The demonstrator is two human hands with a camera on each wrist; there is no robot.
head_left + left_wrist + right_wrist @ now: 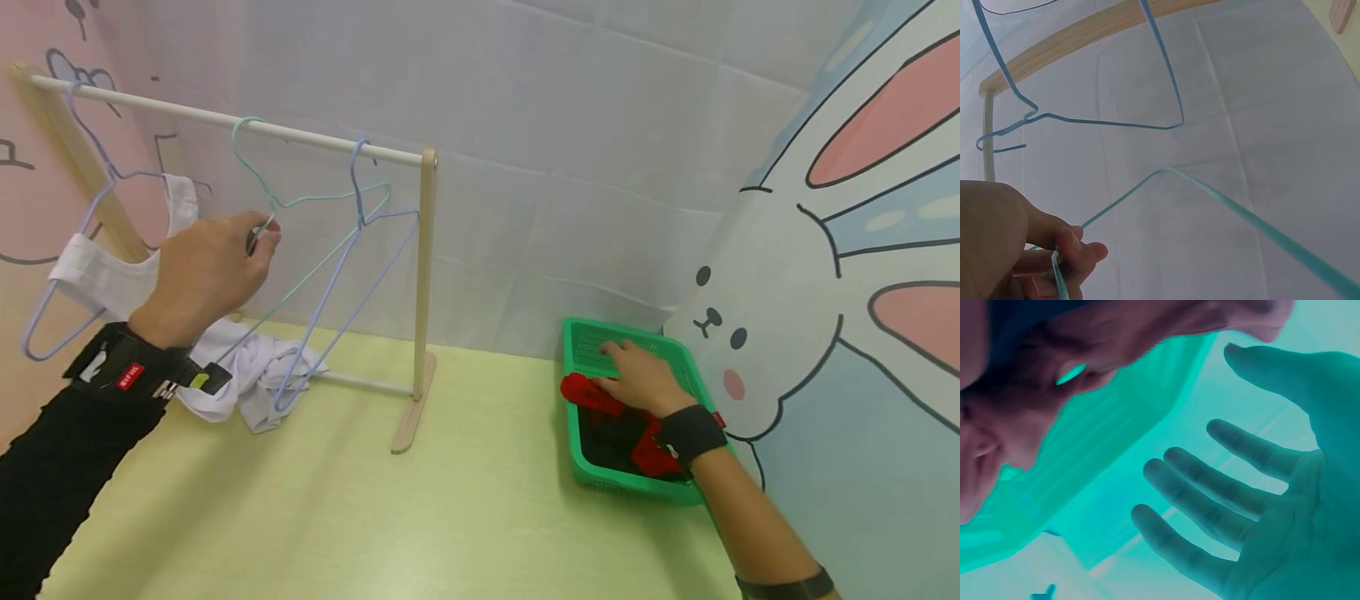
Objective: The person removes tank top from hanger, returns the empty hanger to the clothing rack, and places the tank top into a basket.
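Note:
My left hand (pixel 210 267) pinches the mint-green hanger (pixel 315 198) just below its hook, which hangs over the rack's rail (pixel 187 111). In the left wrist view my fingers close round its thin wire. My right hand (pixel 641 379) is over the green basket (pixel 573 442), beside red cloth (pixel 652 450) lying among dark cloth (pixel 611 437). Its fingers (pixel 1216 512) are spread and relaxed in the right wrist view, where colours look tinted and the cloth (pixel 1029 406) appears brownish. Nothing is held in that hand.
A lilac hanger (pixel 330 287) hangs near the rack's right post (pixel 425 275). Another lilac hanger (pixel 93 200) on the left carries a white garment (pixel 112 279). White crumpled cloth (pixel 255 375) lies under the rack. Pale yellow table (pixel 450 517) spreads in front.

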